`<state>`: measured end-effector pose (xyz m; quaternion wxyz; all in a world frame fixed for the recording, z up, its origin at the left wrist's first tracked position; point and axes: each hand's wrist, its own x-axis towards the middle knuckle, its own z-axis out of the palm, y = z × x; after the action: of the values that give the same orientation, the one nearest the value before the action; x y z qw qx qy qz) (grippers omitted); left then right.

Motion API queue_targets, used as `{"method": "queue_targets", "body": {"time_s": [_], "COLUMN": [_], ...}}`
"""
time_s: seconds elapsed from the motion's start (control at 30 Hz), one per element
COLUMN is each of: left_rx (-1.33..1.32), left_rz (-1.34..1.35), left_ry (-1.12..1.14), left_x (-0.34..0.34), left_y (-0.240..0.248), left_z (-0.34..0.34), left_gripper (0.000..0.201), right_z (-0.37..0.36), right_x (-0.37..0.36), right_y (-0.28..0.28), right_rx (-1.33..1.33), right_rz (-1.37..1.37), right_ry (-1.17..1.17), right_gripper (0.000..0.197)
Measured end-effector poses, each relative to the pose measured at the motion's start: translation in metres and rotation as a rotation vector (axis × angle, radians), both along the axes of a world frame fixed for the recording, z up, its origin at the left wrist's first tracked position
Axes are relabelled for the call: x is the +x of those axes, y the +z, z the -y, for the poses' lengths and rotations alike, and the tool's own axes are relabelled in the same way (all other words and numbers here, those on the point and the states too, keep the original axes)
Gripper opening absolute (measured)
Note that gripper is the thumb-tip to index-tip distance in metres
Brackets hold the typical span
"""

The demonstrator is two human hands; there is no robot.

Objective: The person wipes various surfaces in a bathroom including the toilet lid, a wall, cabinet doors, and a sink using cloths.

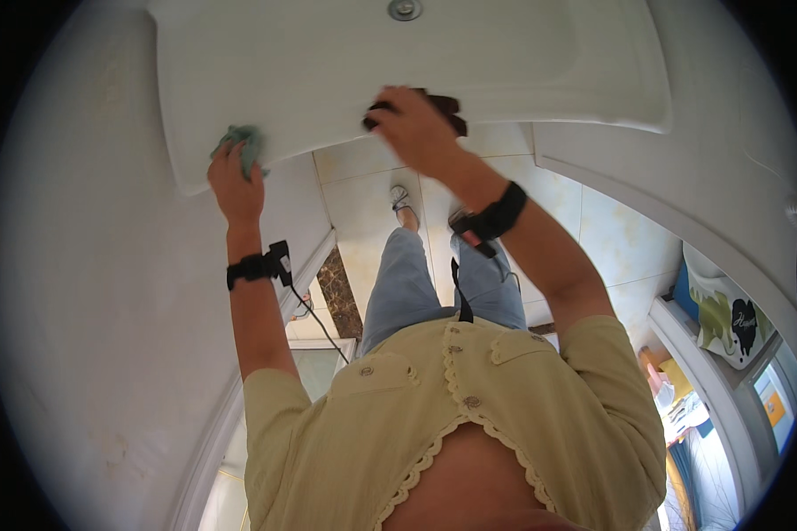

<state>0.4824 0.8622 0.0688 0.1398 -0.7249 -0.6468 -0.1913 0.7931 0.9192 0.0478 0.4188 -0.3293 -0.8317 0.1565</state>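
Note:
A wide white washbasin [310, 80] spans the top of the view, its front rim curving toward me. At the basin's front left corner my left hand [236, 184] is closed on a crumpled grey-green cloth [249, 146]. My right hand [421, 133], slightly blurred, grips a dark brown cloth [449, 108] at the middle of the front rim. Part of that dark cloth is hidden under my palm, and a bit of it shows past my fingertips. Black straps with small devices sit around both wrists.
A metal drain [406, 10] lies at the basin's far side. White walls close in on the left and right. Below are pale floor tiles [363, 190]. A printed white and green panel [726, 314] and a doorway [686, 434] appear at the lower right.

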Motion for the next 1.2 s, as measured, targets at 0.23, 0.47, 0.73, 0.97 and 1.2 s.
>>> {"method": "queue_targets", "body": {"time_s": [0.23, 0.47, 0.73, 0.97, 1.2], "left_rx": [0.08, 0.257, 0.238, 0.12, 0.077], "left_rz": [0.084, 0.158, 0.18, 0.172, 0.17], "left_ry": [0.0, 0.059, 0.082, 0.108, 0.132], "left_x": [-0.014, -0.01, -0.004, -0.007, -0.008], "left_y": [0.014, 0.0, -0.005, -0.001, 0.002], "left_z": [-0.026, -0.032, -0.034, -0.025, -0.014], "left_gripper": [0.024, 0.018, 0.022, 0.021, 0.021], "right_z": [-0.041, 0.0, -0.017, -0.06, -0.166], "right_x": [0.205, 0.044, -0.135, -0.124, -0.167], "right_y": [0.006, 0.022, 0.035, 0.027, 0.038], "right_rx": [-0.085, -0.061, -0.144, -0.195, 0.013], "right_rz": [0.254, 0.304, 0.15, 0.419, 0.519], "right_ry": [-0.619, -0.296, 0.275, 0.455, 0.455], "right_gripper": [0.02, 0.034, 0.034, 0.038, 0.055]}}
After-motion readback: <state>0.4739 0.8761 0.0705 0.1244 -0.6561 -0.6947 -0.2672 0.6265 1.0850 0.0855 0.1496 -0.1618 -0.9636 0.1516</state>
